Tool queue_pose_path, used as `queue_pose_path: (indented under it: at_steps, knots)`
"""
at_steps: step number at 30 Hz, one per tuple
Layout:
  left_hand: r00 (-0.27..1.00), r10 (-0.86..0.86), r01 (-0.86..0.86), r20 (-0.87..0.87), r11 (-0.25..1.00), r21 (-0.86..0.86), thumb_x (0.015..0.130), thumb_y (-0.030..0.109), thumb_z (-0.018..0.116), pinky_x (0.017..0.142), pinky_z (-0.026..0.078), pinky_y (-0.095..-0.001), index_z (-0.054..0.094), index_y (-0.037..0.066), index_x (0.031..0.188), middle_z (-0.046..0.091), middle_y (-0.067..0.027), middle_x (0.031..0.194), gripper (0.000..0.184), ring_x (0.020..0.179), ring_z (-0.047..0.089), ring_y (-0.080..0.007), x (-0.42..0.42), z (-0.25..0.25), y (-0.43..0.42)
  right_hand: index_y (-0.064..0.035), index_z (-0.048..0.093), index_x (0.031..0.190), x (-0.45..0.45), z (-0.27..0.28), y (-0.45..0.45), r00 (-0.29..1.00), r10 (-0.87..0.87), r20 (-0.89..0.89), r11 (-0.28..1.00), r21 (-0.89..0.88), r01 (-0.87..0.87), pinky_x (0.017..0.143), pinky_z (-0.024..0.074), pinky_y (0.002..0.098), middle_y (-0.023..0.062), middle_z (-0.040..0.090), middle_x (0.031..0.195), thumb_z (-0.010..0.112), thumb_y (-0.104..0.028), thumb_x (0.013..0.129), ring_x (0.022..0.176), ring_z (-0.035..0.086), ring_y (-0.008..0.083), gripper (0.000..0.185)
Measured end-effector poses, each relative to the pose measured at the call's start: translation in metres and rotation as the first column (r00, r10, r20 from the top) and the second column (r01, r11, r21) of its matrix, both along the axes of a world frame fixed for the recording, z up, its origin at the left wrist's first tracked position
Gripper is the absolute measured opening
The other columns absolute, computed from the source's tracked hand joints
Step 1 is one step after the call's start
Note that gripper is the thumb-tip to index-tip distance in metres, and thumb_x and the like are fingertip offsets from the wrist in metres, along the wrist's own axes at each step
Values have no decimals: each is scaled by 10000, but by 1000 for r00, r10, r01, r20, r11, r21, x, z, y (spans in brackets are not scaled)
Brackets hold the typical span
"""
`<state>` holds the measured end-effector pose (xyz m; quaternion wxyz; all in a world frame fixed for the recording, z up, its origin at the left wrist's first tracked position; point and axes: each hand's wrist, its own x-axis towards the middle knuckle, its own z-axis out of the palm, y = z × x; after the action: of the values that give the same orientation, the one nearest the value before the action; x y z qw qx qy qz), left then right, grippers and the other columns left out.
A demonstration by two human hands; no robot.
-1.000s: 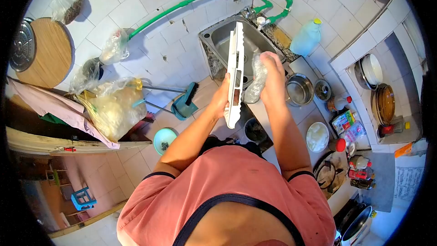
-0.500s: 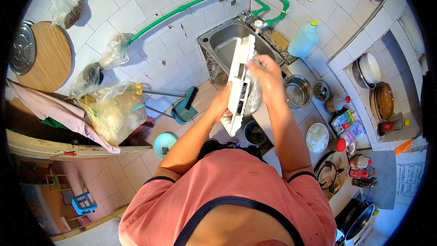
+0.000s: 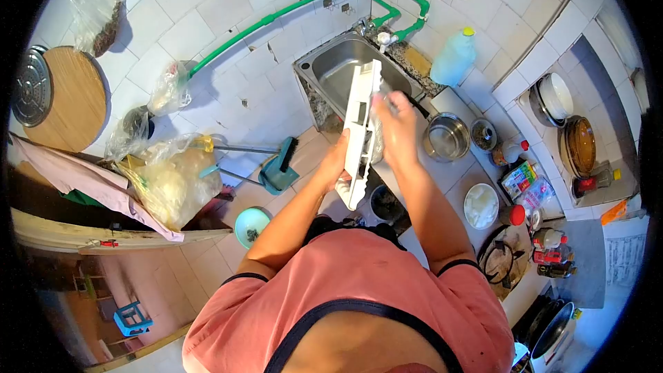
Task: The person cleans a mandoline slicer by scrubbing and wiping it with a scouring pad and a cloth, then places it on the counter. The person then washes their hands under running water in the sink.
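Before white-tiled walls (image 3: 207, 0), faced a metal sink (image 3: 331, 72) in the corner, beneath a bent green pipe (image 3: 290, 10). Clamped the left hand (image 3: 335, 157) on one side of a long white plastic piece (image 3: 356, 139), slotted and ridged along an edge. Held it tilted in front of the body, overlapping the near part of the sink in view. Had the right hand (image 3: 398, 119), blurred and with curled fingers, at the opposite side, next to a crumpled silvery thing (image 3: 378, 144) partly hidden behind the piece. Could not tell whether to call that hand closed on the silvery thing, on the piece or on neither. Had the hands apart, with the piece between. To the right, saw a metal pot (image 3: 445, 139) on the tiled desk (image 3: 461, 178), and farther along a red-lidded jar (image 3: 512, 215). Noticed a pale blue bottle (image 3: 452, 61) beside the sink. To the left, saw a dustpan (image 3: 278, 178) on the floor, near a turquoise basin (image 3: 250, 220).
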<state>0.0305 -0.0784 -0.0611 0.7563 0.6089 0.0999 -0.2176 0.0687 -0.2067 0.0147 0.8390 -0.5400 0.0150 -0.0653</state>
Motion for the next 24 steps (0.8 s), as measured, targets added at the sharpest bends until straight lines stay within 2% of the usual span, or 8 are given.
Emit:
queue_pose_path:
  at_steps: [2,6,11,14,15,18,22,24]
  knots:
    - [998,59,-59,3,998,-14,891,625,290,279,280,-213,548,45,887,531,-77,548,634,328,425,-110,5,2,-1,13,559,887,-9,-14,3,999,39,-4,996,-76,-39,701,430,254,54,570,831,646,-118,817,753,516,110,173]
    - [998,-50,50,-27,999,-5,908,588,300,270,268,-211,587,18,881,548,-72,549,639,324,408,-92,-5,5,-7,8,533,830,22,-4,-11,965,-249,86,963,-85,256,657,425,262,53,561,814,650,-104,816,724,505,106,163]
    - [999,-48,48,18,999,-6,905,595,296,281,285,-217,583,44,870,537,-62,536,622,324,407,-95,-3,-1,-6,-24,508,810,33,-6,-12,967,-213,137,973,-63,223,602,417,242,29,546,764,615,-115,851,677,490,81,146]
    - [993,118,-118,-2,992,-44,927,525,352,277,231,-235,580,19,838,485,-22,511,562,313,349,-77,3,14,-6,-34,494,813,5,-17,7,966,-181,185,937,-265,226,681,399,247,28,523,786,603,-108,850,756,466,84,136]
    - [993,115,-115,-7,993,-23,927,529,351,282,230,-232,579,21,842,479,-20,513,564,311,331,-75,2,13,-6,-32,495,822,15,-31,3,925,-209,316,909,-285,303,689,394,242,32,527,784,600,-120,853,765,469,85,140]
    - [995,-99,99,-10,995,-29,909,585,304,295,300,-202,573,53,878,531,-56,555,596,374,462,-102,-2,0,-3,-19,491,849,34,7,-12,942,-294,162,940,-132,316,679,404,247,36,530,792,607,-118,849,779,482,88,152]
    - [997,19,-19,77,1000,-1,917,566,306,287,284,-205,576,41,868,529,-57,535,592,329,417,-91,-2,10,-8,-29,484,854,26,4,-4,955,-243,168,960,-100,262,652,408,244,18,524,800,608,-121,849,764,479,79,154]
    - [996,87,-90,33,992,88,929,541,300,283,282,-217,572,36,856,526,-53,533,578,320,399,-96,4,13,-5,-45,488,853,19,-31,5,966,-182,183,942,-249,224,663,400,237,4,504,791,593,-90,843,741,455,80,115]
